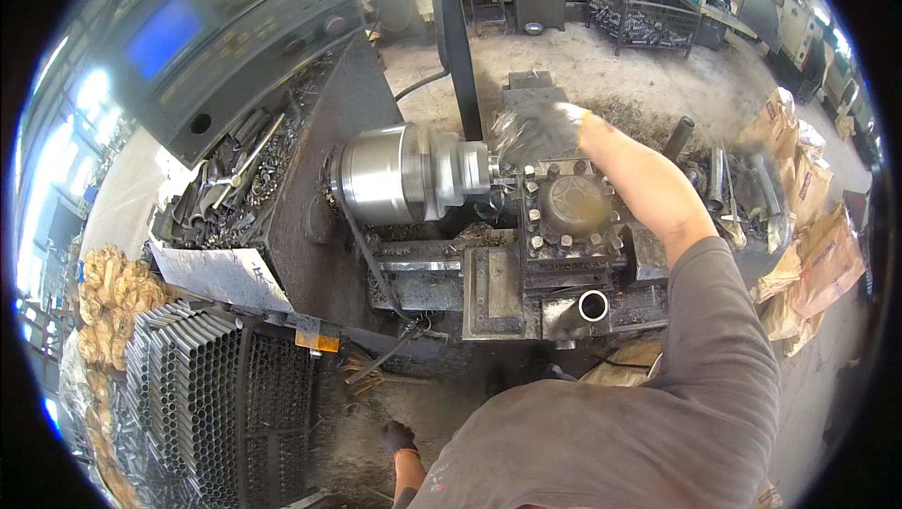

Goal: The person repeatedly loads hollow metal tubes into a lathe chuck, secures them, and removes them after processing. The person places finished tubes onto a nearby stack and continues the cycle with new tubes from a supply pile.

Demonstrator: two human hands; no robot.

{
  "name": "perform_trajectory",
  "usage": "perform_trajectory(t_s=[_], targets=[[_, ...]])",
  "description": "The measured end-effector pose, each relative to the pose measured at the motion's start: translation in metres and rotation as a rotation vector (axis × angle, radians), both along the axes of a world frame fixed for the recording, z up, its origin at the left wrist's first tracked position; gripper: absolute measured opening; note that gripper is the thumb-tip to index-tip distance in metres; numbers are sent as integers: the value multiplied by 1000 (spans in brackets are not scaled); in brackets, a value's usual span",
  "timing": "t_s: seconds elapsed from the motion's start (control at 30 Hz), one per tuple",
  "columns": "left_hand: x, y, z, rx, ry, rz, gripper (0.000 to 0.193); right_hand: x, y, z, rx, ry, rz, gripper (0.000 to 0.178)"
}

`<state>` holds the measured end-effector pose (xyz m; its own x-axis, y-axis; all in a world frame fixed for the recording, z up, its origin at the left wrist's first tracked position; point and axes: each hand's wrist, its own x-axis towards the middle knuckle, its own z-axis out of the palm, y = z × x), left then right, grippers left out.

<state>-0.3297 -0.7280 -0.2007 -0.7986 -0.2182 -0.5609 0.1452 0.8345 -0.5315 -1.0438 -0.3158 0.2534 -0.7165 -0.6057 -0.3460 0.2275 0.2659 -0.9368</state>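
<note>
Across the tool post (pixel 575 203) of a metal lathe stretches my right arm. My gloved right hand (pixel 543 133) is a blur just behind the cutting end, close to the chuck jaws, so its fingers cannot be made out. The silvery chuck (pixel 383 173) has a smeared front, as in spinning, and a short bright piece (pixel 494 166) sticks out of it towards the tool post. Low beside my body hangs my left hand (pixel 398 436) in a dark glove, apart from the machine. Its fingers are too dark and small to read.
A short open tube (pixel 593 306) stands on the carriage's front. Stacked tubes (pixel 188 396) rise at the lower left, below a tray of shavings and tools (pixel 240 166). A bar (pixel 376 360) juts from the lathe's front. Paper sacks (pixel 813 265) and a wire bin (pixel 644 15) lie beyond.
</note>
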Motion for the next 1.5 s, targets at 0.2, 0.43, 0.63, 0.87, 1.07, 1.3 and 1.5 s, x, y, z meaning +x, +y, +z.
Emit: perform_trajectory(t_s=[0.2,0.43,0.63,0.87,1.07,1.3,1.5], targets=[[13,26,0,415,272,662,29,-103,130,-26,70,-43,-1073,63],[-44,63,52,702,551,753,23,-38,90,-71,552,379,432,34],[-185,102,184,1079,1149,910,22,-18,-48,-48,458,424,650,51],[-333,163,334,1102,1185,135,28,-5,-66,-38,520,854,696,68],[-345,194,373,1258,1270,56,22,-52,-56,-50,707,331,724,40],[-292,155,333,1056,1158,241,23,-28,33,-36,749,791,716,41],[-203,110,235,1082,1052,696,19,68,130,4,417,1008,-184,46]])
